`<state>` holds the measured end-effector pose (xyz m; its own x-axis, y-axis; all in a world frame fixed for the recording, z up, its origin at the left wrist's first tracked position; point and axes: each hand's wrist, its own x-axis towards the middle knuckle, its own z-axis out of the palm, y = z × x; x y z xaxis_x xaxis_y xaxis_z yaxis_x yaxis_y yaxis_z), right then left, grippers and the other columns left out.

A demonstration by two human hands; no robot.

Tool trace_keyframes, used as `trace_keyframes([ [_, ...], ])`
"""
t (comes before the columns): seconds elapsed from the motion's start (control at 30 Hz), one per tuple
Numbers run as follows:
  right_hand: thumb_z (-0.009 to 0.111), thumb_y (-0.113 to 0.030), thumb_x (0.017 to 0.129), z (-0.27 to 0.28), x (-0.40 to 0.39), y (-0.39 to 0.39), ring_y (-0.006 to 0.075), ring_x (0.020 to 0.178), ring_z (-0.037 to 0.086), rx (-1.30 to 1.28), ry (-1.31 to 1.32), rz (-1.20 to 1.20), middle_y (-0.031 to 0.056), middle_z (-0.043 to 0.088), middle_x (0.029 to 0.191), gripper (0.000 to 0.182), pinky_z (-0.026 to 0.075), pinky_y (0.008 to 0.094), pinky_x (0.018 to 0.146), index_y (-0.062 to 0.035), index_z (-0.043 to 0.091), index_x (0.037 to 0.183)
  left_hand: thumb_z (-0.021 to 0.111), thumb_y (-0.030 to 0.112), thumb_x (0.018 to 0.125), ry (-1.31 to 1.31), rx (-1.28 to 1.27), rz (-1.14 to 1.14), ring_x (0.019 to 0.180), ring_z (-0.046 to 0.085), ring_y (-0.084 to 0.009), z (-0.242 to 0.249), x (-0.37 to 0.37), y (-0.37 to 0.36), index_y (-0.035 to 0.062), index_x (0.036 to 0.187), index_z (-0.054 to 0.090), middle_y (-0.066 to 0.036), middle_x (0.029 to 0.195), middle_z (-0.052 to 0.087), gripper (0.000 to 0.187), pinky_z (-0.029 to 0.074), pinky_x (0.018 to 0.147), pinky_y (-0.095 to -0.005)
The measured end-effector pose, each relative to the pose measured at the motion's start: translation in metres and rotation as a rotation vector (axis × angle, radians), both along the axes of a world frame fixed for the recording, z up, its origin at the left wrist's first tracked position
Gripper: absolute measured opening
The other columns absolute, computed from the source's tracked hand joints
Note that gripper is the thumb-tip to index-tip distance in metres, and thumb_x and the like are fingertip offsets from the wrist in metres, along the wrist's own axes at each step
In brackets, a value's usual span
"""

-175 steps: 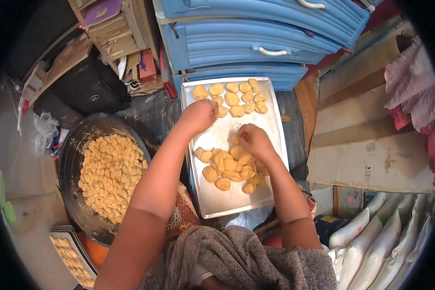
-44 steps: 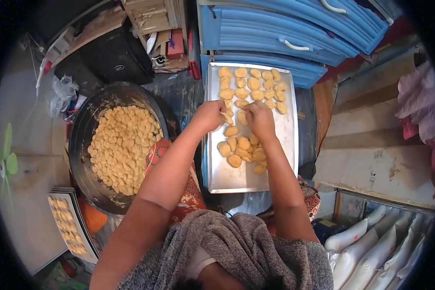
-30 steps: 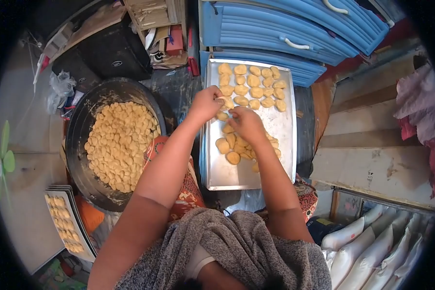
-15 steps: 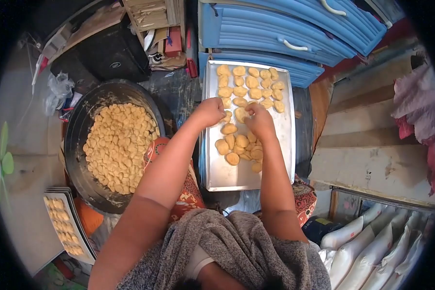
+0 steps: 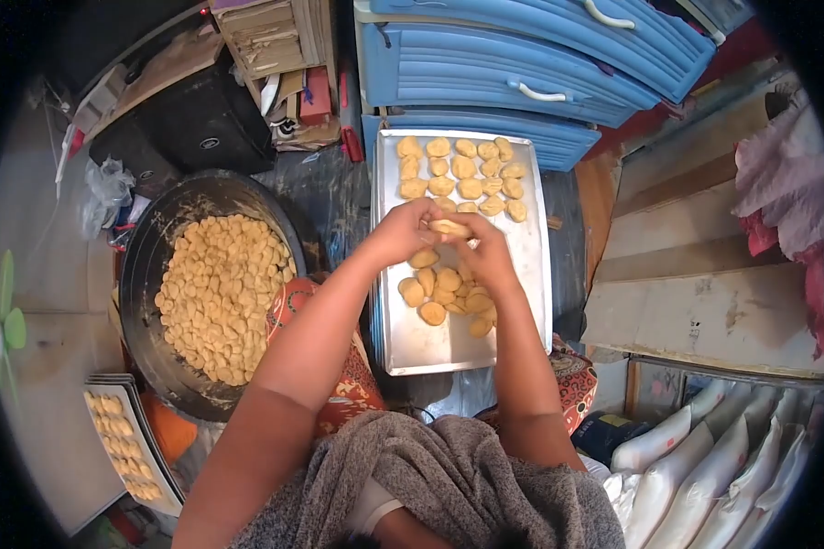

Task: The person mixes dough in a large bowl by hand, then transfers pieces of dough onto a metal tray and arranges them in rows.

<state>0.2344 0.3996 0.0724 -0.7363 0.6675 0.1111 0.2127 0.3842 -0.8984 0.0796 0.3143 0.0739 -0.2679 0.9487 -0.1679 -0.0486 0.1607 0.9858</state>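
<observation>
Two hands, left hand [image 5: 401,231] and right hand [image 5: 487,254], pinch one pale dough piece [image 5: 449,227] over the rectangular metal tray [image 5: 449,343]; far rows filled (three or so), near heap [image 5: 444,293] unsorted.

Left arm: bare, extended forward from lower left — elbow slightly bent.
Left hand [image 5: 401,231]: fingers curled inward, thumb side facing right, fingertips meeting those of the other hand.
Right arm: bare, extended forward, forearm nearly vertical in view.
Right hand [image 5: 487,252]: knuckles up — fingers pinched together toward the left.
</observation>
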Motion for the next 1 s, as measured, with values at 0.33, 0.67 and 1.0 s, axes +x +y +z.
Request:
trace_keyframes([
  [0.33,0.068,-0.004,0.072,-0.036,0.011,0.038,0.0302,0.080,0.061,0.256,-0.213,-0.286,0.0154,0.060,0.090,0.020,0.048,0.0361,0.072,-0.0043,0.064,0.092,0.056,0.004,0.076,0.850,-0.042,-0.208,0.092,0.058,-0.0316,-0.038,0.017,0.015,0.0059,0.091,0.065,-0.015,0.096,0.059,0.018,0.047,0.080,-0.0394],
  [0.67,0.070,-0.023,0.071,-0.013,0.029,0.018,0.0301,0.075,0.060,0.331,-0.471,-0.029,0.0135,0.063,0.089,0.027,0.048,0.0377,0.068,-0.0066,0.064,0.091,0.054,0.001,0.076,0.886,-0.038,-0.124,0.090,0.058,-0.0328,-0.036,0.019,0.021,0.0039,0.091,0.065,-0.016,0.094,0.058,0.019,0.047,0.078,-0.0398],
  [1.0,0.068,-0.008,0.072,-0.057,0.035,0.062,0.0202,0.068,0.061,-0.112,-0.023,-0.484,0.0122,0.064,0.079,0.021,0.049,0.0287,0.065,0.0008,0.065,0.091,0.058,0.002,0.075,0.798,0.024,-0.116,0.083,0.059,-0.0319,-0.029,0.020,0.020,0.0018,0.092,0.064,-0.016,0.087,0.059,0.018,0.047,0.073,-0.0371],
])
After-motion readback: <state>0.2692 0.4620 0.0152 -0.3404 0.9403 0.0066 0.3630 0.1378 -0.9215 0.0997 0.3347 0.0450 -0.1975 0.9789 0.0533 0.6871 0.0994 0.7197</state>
